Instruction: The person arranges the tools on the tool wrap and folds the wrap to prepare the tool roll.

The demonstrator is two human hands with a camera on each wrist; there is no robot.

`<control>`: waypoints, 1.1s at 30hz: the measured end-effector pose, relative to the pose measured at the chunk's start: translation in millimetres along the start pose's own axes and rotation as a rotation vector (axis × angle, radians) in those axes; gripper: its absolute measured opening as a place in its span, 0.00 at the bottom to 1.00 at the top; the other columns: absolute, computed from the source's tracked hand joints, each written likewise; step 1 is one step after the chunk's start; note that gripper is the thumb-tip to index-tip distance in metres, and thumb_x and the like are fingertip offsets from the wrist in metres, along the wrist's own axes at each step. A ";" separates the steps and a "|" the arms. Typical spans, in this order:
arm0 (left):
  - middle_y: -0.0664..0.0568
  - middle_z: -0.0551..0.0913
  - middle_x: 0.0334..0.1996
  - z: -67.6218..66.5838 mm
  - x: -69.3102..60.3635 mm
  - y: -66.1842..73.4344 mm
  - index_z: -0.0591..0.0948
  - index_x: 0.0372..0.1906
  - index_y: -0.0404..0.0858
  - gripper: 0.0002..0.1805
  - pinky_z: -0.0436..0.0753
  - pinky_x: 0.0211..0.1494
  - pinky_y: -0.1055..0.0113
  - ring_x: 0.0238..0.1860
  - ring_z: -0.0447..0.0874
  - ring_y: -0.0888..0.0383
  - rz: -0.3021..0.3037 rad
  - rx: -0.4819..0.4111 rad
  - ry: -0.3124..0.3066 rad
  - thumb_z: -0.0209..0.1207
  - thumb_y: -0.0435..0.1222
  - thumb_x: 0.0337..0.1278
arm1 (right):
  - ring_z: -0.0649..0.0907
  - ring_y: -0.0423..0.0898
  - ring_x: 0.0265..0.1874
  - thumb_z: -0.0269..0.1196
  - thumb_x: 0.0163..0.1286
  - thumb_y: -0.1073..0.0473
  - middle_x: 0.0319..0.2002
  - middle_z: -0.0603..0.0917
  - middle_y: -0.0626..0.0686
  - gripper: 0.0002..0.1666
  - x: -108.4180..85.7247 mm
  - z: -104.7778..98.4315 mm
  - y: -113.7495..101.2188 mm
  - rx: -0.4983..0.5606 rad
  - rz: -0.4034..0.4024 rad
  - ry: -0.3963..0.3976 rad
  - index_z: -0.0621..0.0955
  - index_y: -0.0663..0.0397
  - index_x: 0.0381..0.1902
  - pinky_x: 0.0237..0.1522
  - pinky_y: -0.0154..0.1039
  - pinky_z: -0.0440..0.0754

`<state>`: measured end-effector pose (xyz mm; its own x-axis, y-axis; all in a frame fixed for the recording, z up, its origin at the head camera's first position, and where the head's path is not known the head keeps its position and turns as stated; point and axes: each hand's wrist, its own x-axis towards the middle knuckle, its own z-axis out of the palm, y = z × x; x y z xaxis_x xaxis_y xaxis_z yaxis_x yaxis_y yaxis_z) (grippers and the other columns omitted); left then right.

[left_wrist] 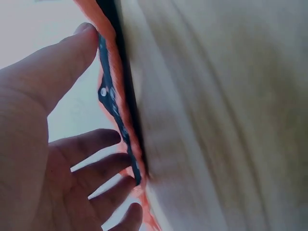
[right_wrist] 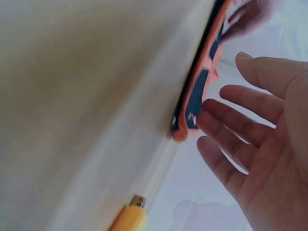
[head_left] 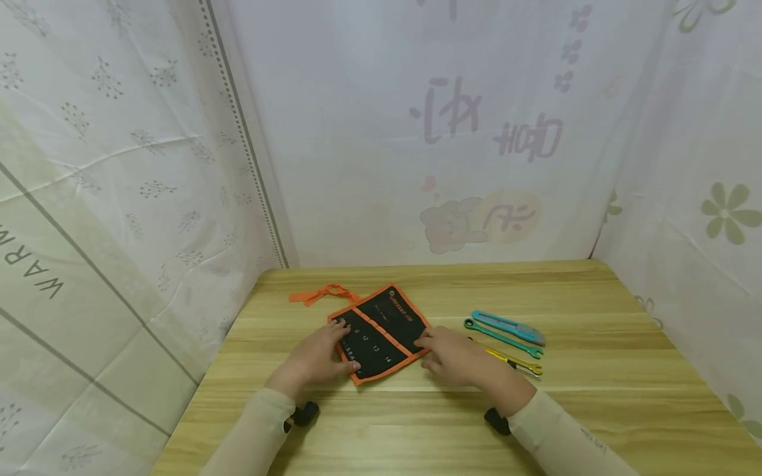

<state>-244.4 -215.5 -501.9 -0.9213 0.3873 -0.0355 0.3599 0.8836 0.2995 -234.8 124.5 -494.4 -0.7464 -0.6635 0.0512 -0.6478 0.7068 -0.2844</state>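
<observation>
A black tool pouch with orange edging (head_left: 370, 338) lies flat on the wooden table, its pocket printed with size numbers. The left hand (head_left: 315, 357) rests on its left side with fingers spread; in the left wrist view that hand (left_wrist: 72, 144) touches the pouch (left_wrist: 118, 96) with thumb and fingertips. At the pouch's right edge is the right hand (head_left: 455, 357), fingers slightly bent. In the right wrist view the right hand (right_wrist: 260, 125) has its fingers apart, fingertips at the pouch (right_wrist: 196, 96), gripping nothing.
Right of the pouch lie a blue utility knife (head_left: 506, 325), a green wrench (head_left: 503, 338) and a yellow wrench (head_left: 524, 363), with a slim dark and silver tool beside it, partly behind the right hand. An orange strap (head_left: 321, 293) trails off the pouch's upper left. Printed curtains surround the table (head_left: 381, 436).
</observation>
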 end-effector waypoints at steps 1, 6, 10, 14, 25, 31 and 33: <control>0.43 0.65 0.78 0.1 -1.3 1.5 0.71 0.77 0.38 0.51 0.66 0.76 0.44 0.78 0.62 0.40 0.001 0.008 0.009 0.70 0.65 0.57 | 0.82 0.51 0.57 0.67 0.77 0.53 0.59 0.81 0.52 0.25 2.6 -2.6 3.0 0.025 0.011 0.010 0.82 0.57 0.66 0.56 0.49 0.82; 0.40 0.69 0.76 0.4 -8.9 12.0 0.72 0.76 0.38 0.52 0.70 0.73 0.43 0.74 0.68 0.38 -0.011 0.027 0.064 0.68 0.67 0.57 | 0.83 0.52 0.57 0.69 0.75 0.54 0.62 0.80 0.55 0.27 17.8 -13.5 19.6 0.064 0.051 0.030 0.80 0.57 0.68 0.56 0.49 0.83; 0.41 0.73 0.72 2.6 -12.5 19.0 0.73 0.74 0.38 0.50 0.75 0.69 0.44 0.71 0.73 0.39 -0.075 -0.002 0.125 0.66 0.68 0.59 | 0.79 0.55 0.65 0.69 0.75 0.52 0.67 0.77 0.54 0.31 32.9 -15.9 31.7 0.088 0.109 0.000 0.77 0.54 0.72 0.63 0.52 0.79; 0.40 0.73 0.71 4.7 -14.4 24.5 0.74 0.73 0.37 0.50 0.75 0.69 0.44 0.70 0.73 0.39 -0.125 -0.033 0.152 0.66 0.68 0.57 | 0.75 0.54 0.69 0.71 0.74 0.55 0.69 0.75 0.52 0.34 46.8 -14.7 41.4 0.122 0.160 -0.024 0.75 0.51 0.74 0.66 0.52 0.76; 0.35 0.74 0.71 12.6 -19.4 35.4 0.78 0.69 0.34 0.47 0.73 0.70 0.43 0.71 0.71 0.36 -0.098 -0.057 0.120 0.72 0.63 0.54 | 0.68 0.56 0.76 0.67 0.70 0.71 0.77 0.69 0.55 0.34 58.0 -9.4 45.4 0.165 0.094 -0.126 0.76 0.53 0.73 0.71 0.53 0.71; 0.36 0.72 0.72 10.4 -20.2 36.5 0.77 0.70 0.35 0.49 0.74 0.69 0.42 0.71 0.71 0.36 -0.100 -0.033 0.089 0.71 0.65 0.54 | 0.64 0.59 0.78 0.66 0.72 0.69 0.79 0.66 0.55 0.31 53.0 -7.3 43.2 0.176 0.081 -0.182 0.77 0.56 0.72 0.73 0.55 0.67; 0.37 0.72 0.72 9.6 -19.7 35.7 0.77 0.71 0.36 0.50 0.74 0.69 0.42 0.71 0.71 0.36 -0.095 -0.022 0.077 0.70 0.67 0.54 | 0.64 0.58 0.78 0.66 0.73 0.68 0.79 0.65 0.55 0.31 51.1 -6.8 42.0 0.169 0.077 -0.188 0.78 0.55 0.72 0.73 0.55 0.68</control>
<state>-212.0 -189.1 -499.7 -0.9601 0.2796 0.0084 0.2675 0.9091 0.3192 -301.2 122.0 -497.2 -0.7412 -0.6541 -0.1510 -0.5433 0.7167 -0.4373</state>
